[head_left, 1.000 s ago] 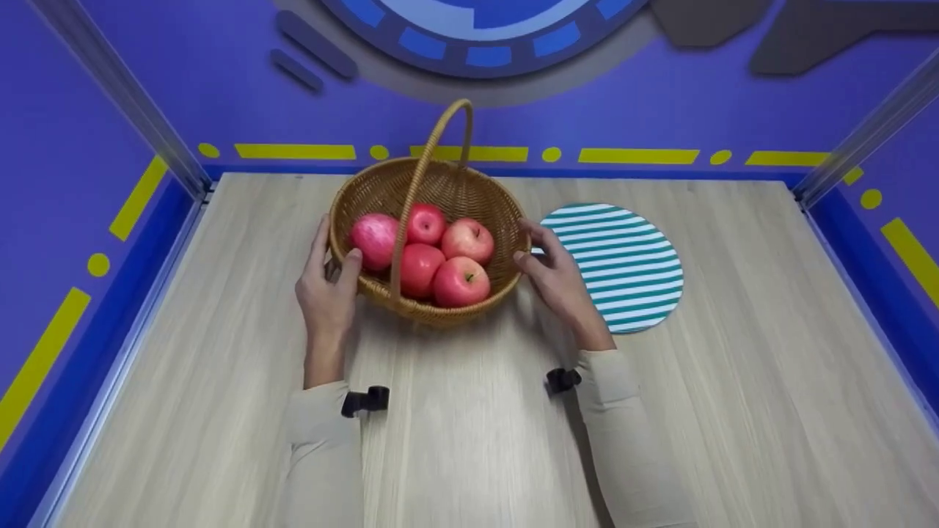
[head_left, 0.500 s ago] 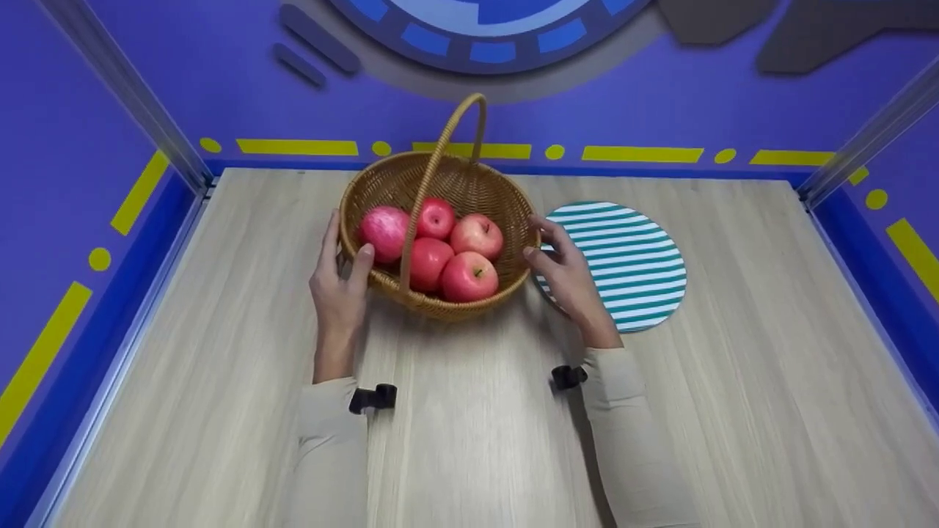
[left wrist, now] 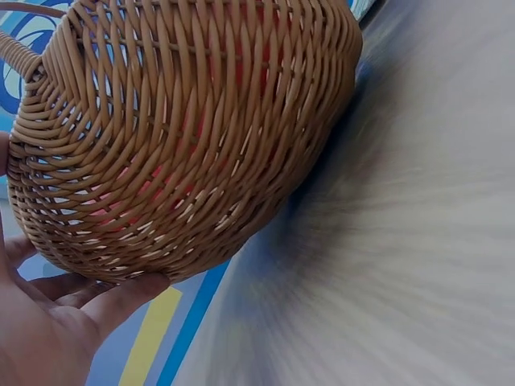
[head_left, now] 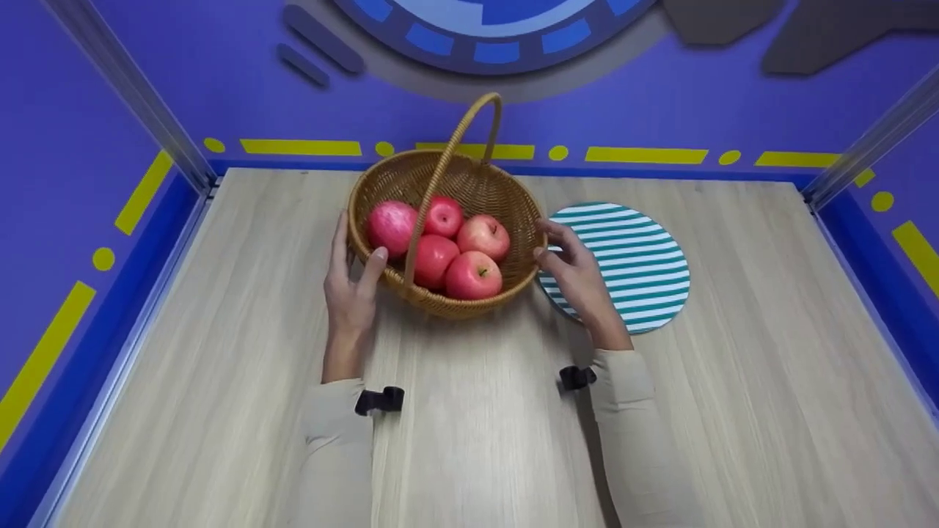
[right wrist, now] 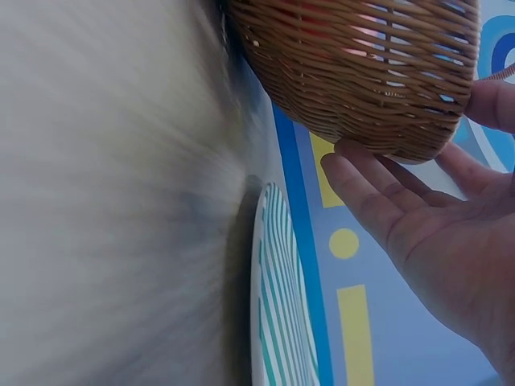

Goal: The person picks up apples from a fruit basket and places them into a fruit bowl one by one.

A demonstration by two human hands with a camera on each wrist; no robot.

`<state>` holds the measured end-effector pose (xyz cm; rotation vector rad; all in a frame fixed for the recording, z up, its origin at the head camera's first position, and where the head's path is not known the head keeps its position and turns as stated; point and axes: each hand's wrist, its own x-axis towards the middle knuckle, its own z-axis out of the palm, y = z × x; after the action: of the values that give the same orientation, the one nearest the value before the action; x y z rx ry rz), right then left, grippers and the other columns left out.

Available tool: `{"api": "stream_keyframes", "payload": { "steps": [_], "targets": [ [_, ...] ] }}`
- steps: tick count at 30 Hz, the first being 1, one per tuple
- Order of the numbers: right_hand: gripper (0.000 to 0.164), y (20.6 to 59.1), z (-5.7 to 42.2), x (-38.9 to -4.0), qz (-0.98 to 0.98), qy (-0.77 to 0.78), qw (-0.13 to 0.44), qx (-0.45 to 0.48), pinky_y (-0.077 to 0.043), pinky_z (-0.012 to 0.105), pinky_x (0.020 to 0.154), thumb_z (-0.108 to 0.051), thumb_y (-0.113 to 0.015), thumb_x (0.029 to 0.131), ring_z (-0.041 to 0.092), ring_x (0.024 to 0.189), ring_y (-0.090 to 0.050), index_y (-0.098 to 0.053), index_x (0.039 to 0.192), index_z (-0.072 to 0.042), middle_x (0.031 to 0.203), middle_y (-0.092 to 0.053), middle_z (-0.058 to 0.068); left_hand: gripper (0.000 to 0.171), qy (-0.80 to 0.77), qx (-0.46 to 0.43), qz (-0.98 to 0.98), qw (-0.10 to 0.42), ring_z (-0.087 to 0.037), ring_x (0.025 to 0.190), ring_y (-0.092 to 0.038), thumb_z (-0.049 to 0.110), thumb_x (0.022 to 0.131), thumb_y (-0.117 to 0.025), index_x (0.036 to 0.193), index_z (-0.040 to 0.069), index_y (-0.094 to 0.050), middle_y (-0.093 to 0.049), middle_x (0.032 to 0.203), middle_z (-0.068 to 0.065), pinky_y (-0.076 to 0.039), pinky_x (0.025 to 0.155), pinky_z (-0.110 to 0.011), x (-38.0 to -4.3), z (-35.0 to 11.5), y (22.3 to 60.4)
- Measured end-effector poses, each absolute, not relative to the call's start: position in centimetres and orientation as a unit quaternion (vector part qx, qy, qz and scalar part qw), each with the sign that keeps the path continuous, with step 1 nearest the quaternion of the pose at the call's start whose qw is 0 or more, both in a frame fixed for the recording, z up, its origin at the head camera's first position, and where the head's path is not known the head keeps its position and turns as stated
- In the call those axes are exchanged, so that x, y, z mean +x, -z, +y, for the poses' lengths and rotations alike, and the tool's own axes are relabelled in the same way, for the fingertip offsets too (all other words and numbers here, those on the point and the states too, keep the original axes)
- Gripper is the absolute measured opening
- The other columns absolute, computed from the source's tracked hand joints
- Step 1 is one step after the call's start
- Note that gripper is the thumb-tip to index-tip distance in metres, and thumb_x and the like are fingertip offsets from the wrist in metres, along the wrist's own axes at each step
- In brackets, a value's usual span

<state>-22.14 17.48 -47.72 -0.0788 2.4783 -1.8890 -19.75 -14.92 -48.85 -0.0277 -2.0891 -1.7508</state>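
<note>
A brown wicker basket (head_left: pixel 513 209) with a tall arched handle is between my hands, close over the table. Several red and pink apples (head_left: pixel 474 276) lie inside it, one at the left mottled pink. My left hand (head_left: pixel 351 297) grips the basket's left side, thumb at the rim and fingers along the outer wall. On the opposite side my right hand (head_left: pixel 583 286) holds the rim, its thumb on top and its fingers against the weave (right wrist: pixel 378 80). A round mat (head_left: pixel 638 271) with green and white stripes lies flat just right of the basket, partly behind my right hand.
The pale wood table (head_left: pixel 469 411) runs back to a blue-purple wall (head_left: pixel 645 110) with yellow marks. Side panels stand at left and right. A black wrist camera (head_left: pixel 380 400) is strapped at each sleeve.
Both hands have carried the basket with the apples a little to the right, so that it has come closer to the striped mat. The mat has stayed in place.
</note>
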Motion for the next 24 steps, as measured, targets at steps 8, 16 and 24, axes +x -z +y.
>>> {"api": "stream_keyframes", "payload": {
  "steps": [8, 16, 24],
  "targets": [
    [0.048, 46.5, 18.6, -21.8, 0.801, 0.598, -0.004, -0.032, -0.052, 0.040, 0.110, -0.026, -0.062, 0.107, 0.023, 0.134, -0.057, -0.056, 0.153, -0.012, 0.152, -0.056, 0.008, 0.074, 0.649, 0.004, -0.737, 0.189, -0.019, 0.156, -0.029, 0.036, 0.104, -0.063, 0.169, 0.021, -0.032, -0.031, 0.172, 0.000, -0.029, 0.126, -0.038, -19.7, -14.8, 48.5],
    [0.052, 44.2, 18.6, -20.7, 0.812, 0.572, -0.066, -0.094, -0.051, 0.043, 0.110, -0.015, -0.070, 0.103, 0.026, 0.134, -0.060, -0.053, 0.152, -0.005, 0.147, -0.061, 0.012, 0.071, 0.648, 0.013, -0.737, 0.193, -0.020, 0.156, -0.031, 0.031, 0.106, -0.062, 0.169, 0.017, -0.033, -0.031, 0.172, -0.001, -0.030, 0.125, -0.036, -19.3, -14.8, 48.5],
    [0.068, 42.3, 16.6, -22.4, 0.845, 0.510, -0.049, -0.155, -0.051, 0.044, 0.111, -0.018, -0.077, 0.099, 0.028, 0.135, -0.058, -0.045, 0.158, -0.006, 0.148, -0.060, 0.014, 0.072, 0.655, 0.018, -0.731, 0.191, -0.024, 0.154, -0.035, 0.031, 0.104, -0.064, 0.168, 0.018, -0.035, -0.034, 0.170, -0.004, -0.033, 0.124, -0.039, -19.6, -14.4, 48.0]
  ]
}}
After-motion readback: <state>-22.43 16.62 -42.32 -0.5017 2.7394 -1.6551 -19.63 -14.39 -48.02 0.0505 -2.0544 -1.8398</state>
